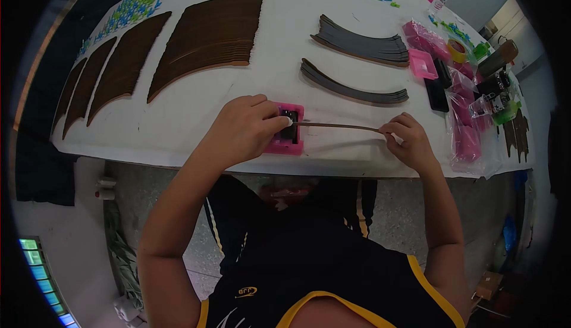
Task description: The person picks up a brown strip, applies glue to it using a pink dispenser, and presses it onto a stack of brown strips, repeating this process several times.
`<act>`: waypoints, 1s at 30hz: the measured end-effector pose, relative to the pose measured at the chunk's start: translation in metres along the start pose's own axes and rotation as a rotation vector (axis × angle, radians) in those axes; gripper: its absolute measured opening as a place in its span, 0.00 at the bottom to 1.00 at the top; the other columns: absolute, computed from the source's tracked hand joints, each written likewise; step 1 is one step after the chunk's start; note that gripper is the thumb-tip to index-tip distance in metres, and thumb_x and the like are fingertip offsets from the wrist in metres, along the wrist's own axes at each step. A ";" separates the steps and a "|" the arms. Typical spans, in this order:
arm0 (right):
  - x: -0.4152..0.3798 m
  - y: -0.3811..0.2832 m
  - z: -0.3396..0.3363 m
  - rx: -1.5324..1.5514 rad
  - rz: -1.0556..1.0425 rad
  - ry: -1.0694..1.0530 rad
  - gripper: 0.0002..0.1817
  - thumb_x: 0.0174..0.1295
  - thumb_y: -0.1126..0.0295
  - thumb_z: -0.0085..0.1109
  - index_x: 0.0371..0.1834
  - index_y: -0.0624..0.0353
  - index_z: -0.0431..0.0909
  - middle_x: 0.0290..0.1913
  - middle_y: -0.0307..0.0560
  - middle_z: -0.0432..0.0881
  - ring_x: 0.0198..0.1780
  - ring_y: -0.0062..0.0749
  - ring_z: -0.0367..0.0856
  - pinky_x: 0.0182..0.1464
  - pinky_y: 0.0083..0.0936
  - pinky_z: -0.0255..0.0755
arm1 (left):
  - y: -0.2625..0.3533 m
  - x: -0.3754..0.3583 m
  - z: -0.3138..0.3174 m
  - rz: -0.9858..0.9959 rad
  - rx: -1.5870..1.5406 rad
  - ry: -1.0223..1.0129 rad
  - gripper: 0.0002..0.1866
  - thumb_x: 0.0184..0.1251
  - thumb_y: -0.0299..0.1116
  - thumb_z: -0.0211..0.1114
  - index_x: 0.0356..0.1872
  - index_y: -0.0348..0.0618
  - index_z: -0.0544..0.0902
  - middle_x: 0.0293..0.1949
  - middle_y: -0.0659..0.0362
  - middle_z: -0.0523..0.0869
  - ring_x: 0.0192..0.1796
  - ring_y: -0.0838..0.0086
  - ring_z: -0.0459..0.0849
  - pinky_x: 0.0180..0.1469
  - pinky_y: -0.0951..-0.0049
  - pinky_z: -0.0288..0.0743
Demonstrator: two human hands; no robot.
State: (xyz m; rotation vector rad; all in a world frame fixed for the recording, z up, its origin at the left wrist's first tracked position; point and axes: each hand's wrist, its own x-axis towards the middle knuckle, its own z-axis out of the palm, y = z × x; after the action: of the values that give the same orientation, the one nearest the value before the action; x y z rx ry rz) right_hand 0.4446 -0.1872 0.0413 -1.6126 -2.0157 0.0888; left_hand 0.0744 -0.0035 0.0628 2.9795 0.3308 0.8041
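Right hand (409, 140) pinches a thin brown strip (339, 126); left hand (247, 127) presses the pink tray (285, 145).

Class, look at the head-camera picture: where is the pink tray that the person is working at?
The pink tray lies at the near edge of the white table, under the left hand, left of the right hand.

We find one mark only: a small yellow logo on the chest of the person's dark jersey (247, 292), seen upside down from the head camera. Its letters are too small and blurred for us to read with certainty. We find no readable text, label, brand, number or sign on the white table (178, 120) or on the items lying on it.
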 end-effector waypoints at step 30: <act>0.056 -0.017 -0.124 -0.509 -0.247 0.342 0.14 0.57 0.85 0.67 0.46 0.61 0.87 0.45 0.49 0.85 0.48 0.45 0.84 0.51 0.39 0.80 | 0.020 0.035 0.014 -0.177 -0.284 0.019 0.16 0.54 0.17 0.73 0.45 0.43 0.88 0.31 0.61 0.88 0.38 0.62 0.83 0.40 0.63 0.80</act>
State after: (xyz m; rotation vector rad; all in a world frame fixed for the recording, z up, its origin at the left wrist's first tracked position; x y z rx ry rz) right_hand 0.4787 -0.1755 0.1741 -1.5077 -2.0359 -0.7952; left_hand 0.1147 -0.0154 0.0701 2.6392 0.4337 0.7875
